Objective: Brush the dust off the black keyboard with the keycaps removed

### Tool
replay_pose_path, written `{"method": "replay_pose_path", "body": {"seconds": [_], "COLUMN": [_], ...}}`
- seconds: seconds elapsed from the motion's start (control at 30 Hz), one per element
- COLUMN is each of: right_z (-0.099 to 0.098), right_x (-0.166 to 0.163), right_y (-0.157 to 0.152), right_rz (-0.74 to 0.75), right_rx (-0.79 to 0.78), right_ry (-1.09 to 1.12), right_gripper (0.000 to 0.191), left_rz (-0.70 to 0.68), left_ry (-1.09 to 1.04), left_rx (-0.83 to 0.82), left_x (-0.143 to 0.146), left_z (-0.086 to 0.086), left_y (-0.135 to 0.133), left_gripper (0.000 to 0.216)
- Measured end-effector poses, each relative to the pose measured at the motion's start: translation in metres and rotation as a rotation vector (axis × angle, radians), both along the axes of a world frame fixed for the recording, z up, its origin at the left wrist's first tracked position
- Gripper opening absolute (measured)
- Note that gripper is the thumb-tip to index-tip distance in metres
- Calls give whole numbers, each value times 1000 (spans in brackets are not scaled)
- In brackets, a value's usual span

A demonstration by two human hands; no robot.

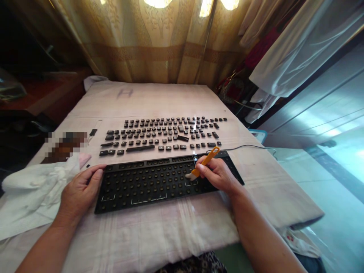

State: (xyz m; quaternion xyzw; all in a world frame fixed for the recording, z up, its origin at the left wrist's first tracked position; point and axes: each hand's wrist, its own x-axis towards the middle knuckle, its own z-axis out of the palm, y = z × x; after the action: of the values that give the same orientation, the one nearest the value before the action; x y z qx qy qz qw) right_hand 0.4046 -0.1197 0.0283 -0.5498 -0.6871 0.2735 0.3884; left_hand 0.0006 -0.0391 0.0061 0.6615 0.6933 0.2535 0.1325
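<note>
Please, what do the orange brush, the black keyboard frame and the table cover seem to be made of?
Small orange-handled brush: probably plastic, smooth and evenly coloured. Black keyboard frame without keycaps: likely matt plastic, only dull highlights. Pale striped table cover: woven cloth, creased and hanging over the edge.

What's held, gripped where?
Right hand grips the orange brush low on its handle, near the bristles. Left hand holds nothing, resting on the keyboard edge.

Both bare: left hand (81,189), right hand (217,174), forearms (256,235) uncovered to the frame edge. Nails look short. Dark garment (196,265) with pale print at the lap, bottom edge.
</note>
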Motion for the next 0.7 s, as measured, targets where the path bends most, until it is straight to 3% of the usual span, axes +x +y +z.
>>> {"method": "replay_pose_path", "body": {"seconds": [0.53, 0.7], "right_z": [-4, -8], "right_x": [-2, -2], "right_y": [1, 1], "right_rz": [-70, -96], "right_rx": [5, 28], "right_ry": [72, 55], "right_gripper": [37, 31], "left_rz": [-22, -3], "left_ry": [5, 16], "left_rx": [-6, -43], "left_x": [1, 4], "left_z": [4, 6], "left_y": [-1, 0], "left_gripper": [40, 44]}}
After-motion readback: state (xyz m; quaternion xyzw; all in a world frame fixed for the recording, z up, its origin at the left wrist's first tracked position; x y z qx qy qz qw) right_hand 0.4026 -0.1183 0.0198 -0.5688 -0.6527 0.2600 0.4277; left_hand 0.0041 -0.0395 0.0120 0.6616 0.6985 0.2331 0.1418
